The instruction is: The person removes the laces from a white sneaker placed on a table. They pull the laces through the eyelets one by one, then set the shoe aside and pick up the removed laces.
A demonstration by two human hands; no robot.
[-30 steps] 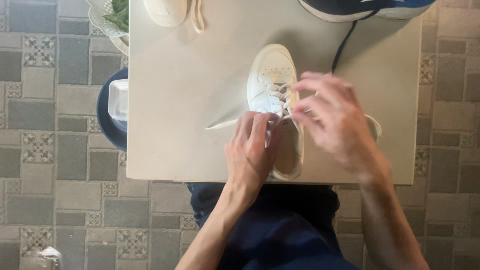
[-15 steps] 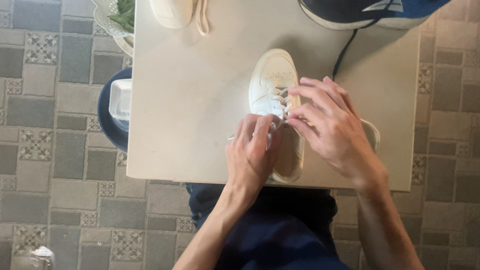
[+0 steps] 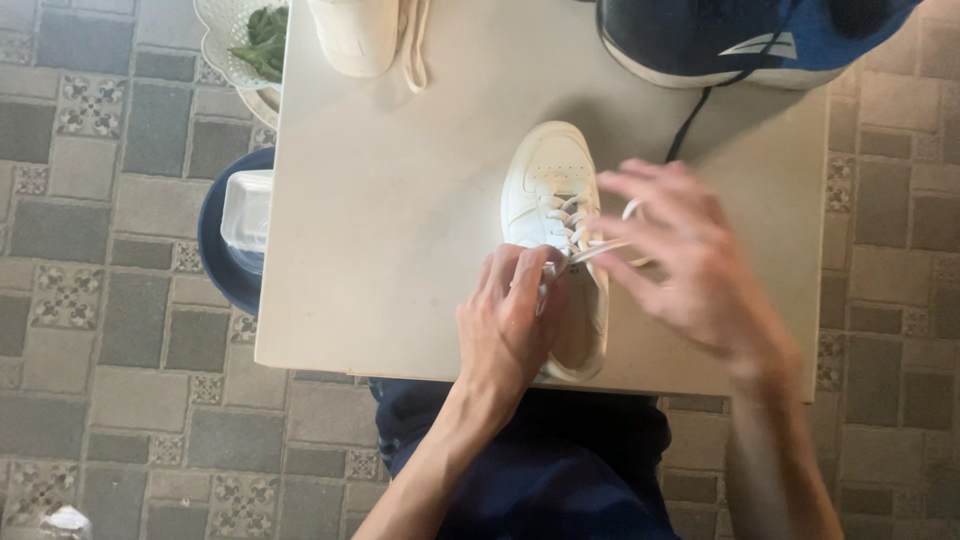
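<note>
A white sneaker [image 3: 556, 215] lies toe-away on the pale table, its white lace [image 3: 598, 246] pulled taut rightward.

You have one package in view: a clear plastic tub [image 3: 247, 208], rectangular with rounded corners, resting on a dark blue round stool [image 3: 222, 262] at the surface's [image 3: 400, 200] left edge. No labels, signs or screens are visible.
</note>
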